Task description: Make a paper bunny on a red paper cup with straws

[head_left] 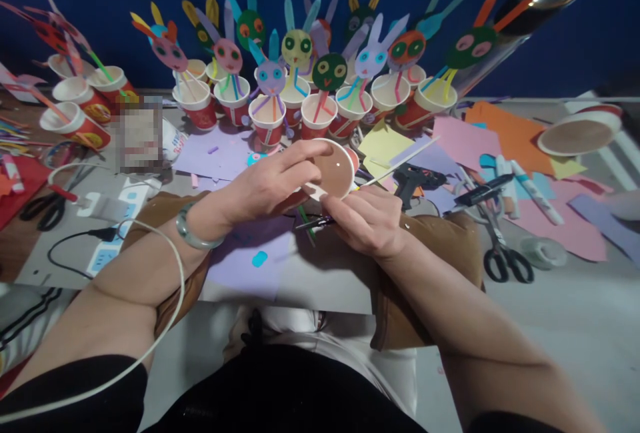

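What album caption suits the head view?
Left hand and right hand hold a paper cup; behind, paper faces rise from red cups.

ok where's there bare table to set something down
Two patches: the grey strip below the right hand, between the nearer purple paper and the brown material; the grey surface beside the tape roll, below the pink paper. Crowded: the cups behind, markers and glue gun.

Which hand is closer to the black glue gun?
Right. Your right hand is just left of the glue gun; your left hand is farther left, at the paper cup.
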Available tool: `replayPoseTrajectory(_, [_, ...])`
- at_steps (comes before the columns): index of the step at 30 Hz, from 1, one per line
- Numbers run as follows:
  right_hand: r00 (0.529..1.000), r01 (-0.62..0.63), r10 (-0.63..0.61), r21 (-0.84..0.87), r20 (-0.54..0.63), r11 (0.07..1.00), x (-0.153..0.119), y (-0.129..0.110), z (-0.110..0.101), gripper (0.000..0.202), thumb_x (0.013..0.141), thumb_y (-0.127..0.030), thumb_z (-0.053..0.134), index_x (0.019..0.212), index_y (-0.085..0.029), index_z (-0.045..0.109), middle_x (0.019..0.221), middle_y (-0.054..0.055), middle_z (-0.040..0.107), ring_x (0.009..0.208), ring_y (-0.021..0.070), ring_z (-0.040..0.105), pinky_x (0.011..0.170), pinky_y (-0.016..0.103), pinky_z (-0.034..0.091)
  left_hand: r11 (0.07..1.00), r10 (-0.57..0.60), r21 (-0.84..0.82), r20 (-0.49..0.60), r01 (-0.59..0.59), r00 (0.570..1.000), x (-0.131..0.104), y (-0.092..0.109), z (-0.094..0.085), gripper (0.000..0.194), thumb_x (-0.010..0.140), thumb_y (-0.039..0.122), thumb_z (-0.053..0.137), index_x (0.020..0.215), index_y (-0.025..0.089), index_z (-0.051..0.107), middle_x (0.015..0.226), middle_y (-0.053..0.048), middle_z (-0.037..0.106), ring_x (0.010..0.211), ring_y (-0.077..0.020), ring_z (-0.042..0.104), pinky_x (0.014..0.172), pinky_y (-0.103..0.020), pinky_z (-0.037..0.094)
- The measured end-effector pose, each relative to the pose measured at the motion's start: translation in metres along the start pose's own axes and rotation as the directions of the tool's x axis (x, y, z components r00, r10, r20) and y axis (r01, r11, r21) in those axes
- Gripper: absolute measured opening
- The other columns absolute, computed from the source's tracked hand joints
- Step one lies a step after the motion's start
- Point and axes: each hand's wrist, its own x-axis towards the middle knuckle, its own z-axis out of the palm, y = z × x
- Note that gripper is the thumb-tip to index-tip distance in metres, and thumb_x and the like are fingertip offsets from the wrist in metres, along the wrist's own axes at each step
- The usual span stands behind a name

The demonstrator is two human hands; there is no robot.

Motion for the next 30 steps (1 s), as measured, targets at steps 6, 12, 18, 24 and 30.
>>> replayPoseTrajectory(6, [0.997,-0.047,0.044,0.059,0.064,0.997,-0.003,0.000,0.000,0.018,0.096,-0.018,0.052,0.104,-0.023,0.067,0.058,-0.003,0.056,0.055,0.0108,0.048,0.057,0.028,0.037,0.992,-0.091,-0.096,-0.053,0.086,0.994,-0.001,0.000,0.001,0.019,0.078,0.038,0.078,0.078,0.022,0.067,0.120,-0.008,0.068,0.124,-0.0317,0.062,0.107,-0.049,0.050])
replayPoseTrajectory(12, [1.000,0.000,0.000,0.012,-0.011,1.000,-0.002,-0.001,-0.001,0.019,0.096,-0.017,0.053,0.107,-0.022,0.067,0.061,-0.002,0.061,0.054,0.0109,0.051,0.057,0.028,0.039,0.989,0.144,0.047,-0.065,-0.141,0.988,-0.005,0.000,0.000,0.017,0.083,0.038,0.075,0.085,0.024,0.067,0.129,-0.007,0.065,0.125,-0.0290,0.060,0.107,-0.049,0.049])
replayPoseTrajectory(18, [1.000,0.011,-0.012,-0.025,-0.025,1.000,-0.001,0.001,-0.002,0.018,0.097,-0.016,0.051,0.104,-0.022,0.067,0.062,-0.003,0.061,0.056,0.0106,0.050,0.059,0.026,0.040,0.906,0.414,0.191,-0.213,-0.378,0.885,-0.010,-0.005,-0.001,0.033,0.084,0.041,0.074,0.114,0.035,0.063,0.139,-0.005,0.055,0.127,-0.0266,0.055,0.106,-0.045,0.049])
replayPoseTrajectory(24, [0.994,-0.009,0.013,0.035,-0.106,0.999,0.000,0.001,-0.005,0.020,0.092,-0.014,0.057,0.109,-0.022,0.065,0.068,-0.001,0.066,0.061,0.0130,0.054,0.062,0.027,0.043,0.926,-0.047,-0.377,-0.191,-0.030,0.980,0.001,-0.014,0.003,0.075,0.074,0.068,0.075,0.136,0.033,0.050,0.127,-0.007,0.061,0.114,-0.0268,0.065,0.091,-0.041,0.056])
replayPoseTrajectory(30, [0.995,-0.096,0.100,0.102,-0.031,0.990,-0.007,0.001,0.000,0.024,0.092,-0.018,0.055,0.111,-0.026,0.068,0.083,0.003,0.076,0.064,0.0138,0.060,0.062,0.027,0.047,0.670,-0.360,-0.674,0.072,0.311,0.930,0.004,0.003,0.003,0.061,0.083,0.071,0.060,0.118,0.021,0.063,0.115,-0.011,0.072,0.123,-0.0333,0.065,0.095,-0.047,0.058])
